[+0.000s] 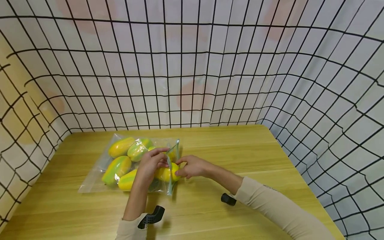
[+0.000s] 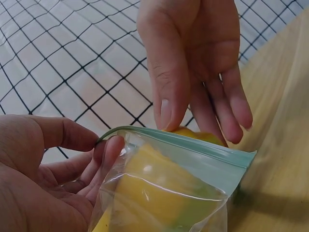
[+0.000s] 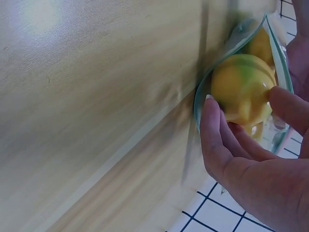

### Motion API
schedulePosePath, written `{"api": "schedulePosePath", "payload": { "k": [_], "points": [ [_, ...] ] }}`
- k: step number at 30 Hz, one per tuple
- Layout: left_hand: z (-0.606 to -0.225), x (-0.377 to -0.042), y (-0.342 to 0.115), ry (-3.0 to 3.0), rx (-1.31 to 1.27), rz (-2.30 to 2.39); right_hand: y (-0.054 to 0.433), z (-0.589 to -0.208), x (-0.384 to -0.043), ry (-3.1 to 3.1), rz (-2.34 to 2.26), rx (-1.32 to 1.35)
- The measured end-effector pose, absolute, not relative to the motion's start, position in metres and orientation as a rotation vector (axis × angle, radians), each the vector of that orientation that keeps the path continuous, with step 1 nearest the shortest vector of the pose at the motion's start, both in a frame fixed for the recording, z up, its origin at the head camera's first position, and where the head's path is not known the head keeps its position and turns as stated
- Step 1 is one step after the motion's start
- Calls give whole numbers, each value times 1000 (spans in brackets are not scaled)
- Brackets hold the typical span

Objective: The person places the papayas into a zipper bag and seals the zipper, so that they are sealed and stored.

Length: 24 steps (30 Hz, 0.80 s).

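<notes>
A clear zip bag (image 1: 97, 176) lies on its side on the table, with several yellow-green mangoes (image 1: 117, 169) in it. Its green-edged mouth (image 2: 193, 145) faces right and stands parted. My left hand (image 1: 147, 166) pinches the rim of that mouth between thumb and finger. One mango (image 3: 241, 89) sits just inside the opening, its end poking out slightly. Around this end my right hand (image 1: 194, 166) curls its fingers, the thumb on one side and the fingertips on the other. The bag's film and my left hand hide part of the other fruit.
The wooden table (image 1: 240, 150) extends to the right of the bag. Black wire mesh (image 1: 196, 76) borders it at the back and both sides, with a pale patterned sheet behind. A small black device (image 1: 151, 217) sits at my left cuff, another (image 1: 228, 199) by the right.
</notes>
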<state>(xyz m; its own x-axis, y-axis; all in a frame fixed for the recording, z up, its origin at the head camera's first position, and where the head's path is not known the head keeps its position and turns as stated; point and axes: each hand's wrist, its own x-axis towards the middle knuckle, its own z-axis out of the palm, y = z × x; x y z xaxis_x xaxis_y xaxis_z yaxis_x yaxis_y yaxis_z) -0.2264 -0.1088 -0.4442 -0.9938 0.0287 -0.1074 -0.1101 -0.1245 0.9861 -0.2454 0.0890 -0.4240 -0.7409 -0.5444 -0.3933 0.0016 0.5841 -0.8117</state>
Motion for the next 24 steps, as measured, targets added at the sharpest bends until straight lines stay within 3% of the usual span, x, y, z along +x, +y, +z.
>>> {"api": "schedulePosePath", "payload": {
  "k": [24],
  "points": [
    [-445, -225, -109, 2012, -86, 2266, 84, -430, -237, 2205, -1273, -352]
  ]
}}
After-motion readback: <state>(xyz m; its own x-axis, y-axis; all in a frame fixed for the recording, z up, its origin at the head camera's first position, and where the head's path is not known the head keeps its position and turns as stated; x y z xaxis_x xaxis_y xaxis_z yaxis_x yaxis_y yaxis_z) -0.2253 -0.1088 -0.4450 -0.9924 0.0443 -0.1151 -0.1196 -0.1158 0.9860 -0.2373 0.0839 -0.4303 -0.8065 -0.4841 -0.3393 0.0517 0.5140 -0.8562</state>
